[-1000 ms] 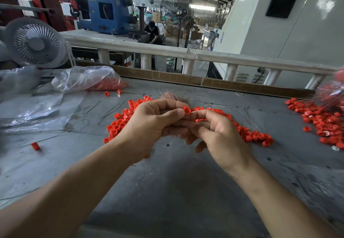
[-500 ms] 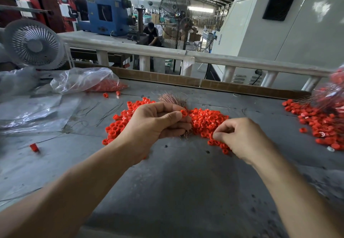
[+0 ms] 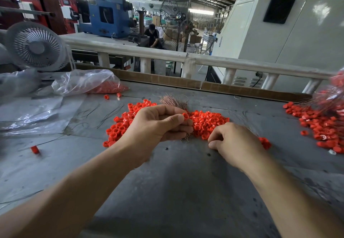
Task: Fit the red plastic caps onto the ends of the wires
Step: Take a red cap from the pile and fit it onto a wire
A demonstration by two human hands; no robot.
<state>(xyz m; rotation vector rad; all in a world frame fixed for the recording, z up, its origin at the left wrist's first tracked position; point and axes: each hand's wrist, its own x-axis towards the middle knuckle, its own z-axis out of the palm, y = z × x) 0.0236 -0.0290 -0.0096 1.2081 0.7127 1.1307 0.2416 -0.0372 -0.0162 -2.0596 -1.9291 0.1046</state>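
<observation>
Over the cap pile [image 3: 208,124], my left hand [image 3: 158,126] gripping wires [image 3: 174,101], thumb pinching one red cap [image 3: 185,115], my right hand [image 3: 236,141] curled, fingertips pinching into caps.

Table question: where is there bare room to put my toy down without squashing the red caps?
The bare grey table nearest you, between the two forearms, is free. So is the strip between the middle cap pile and the right cap pile. The clear bags crowd the left.

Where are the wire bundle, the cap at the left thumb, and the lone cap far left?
wire bundle [image 3: 173,101]: head view, on its splayed far ends.
cap at the left thumb [image 3: 185,116]: head view, on its rim.
lone cap [image 3: 34,149]: head view, on its side.
</observation>
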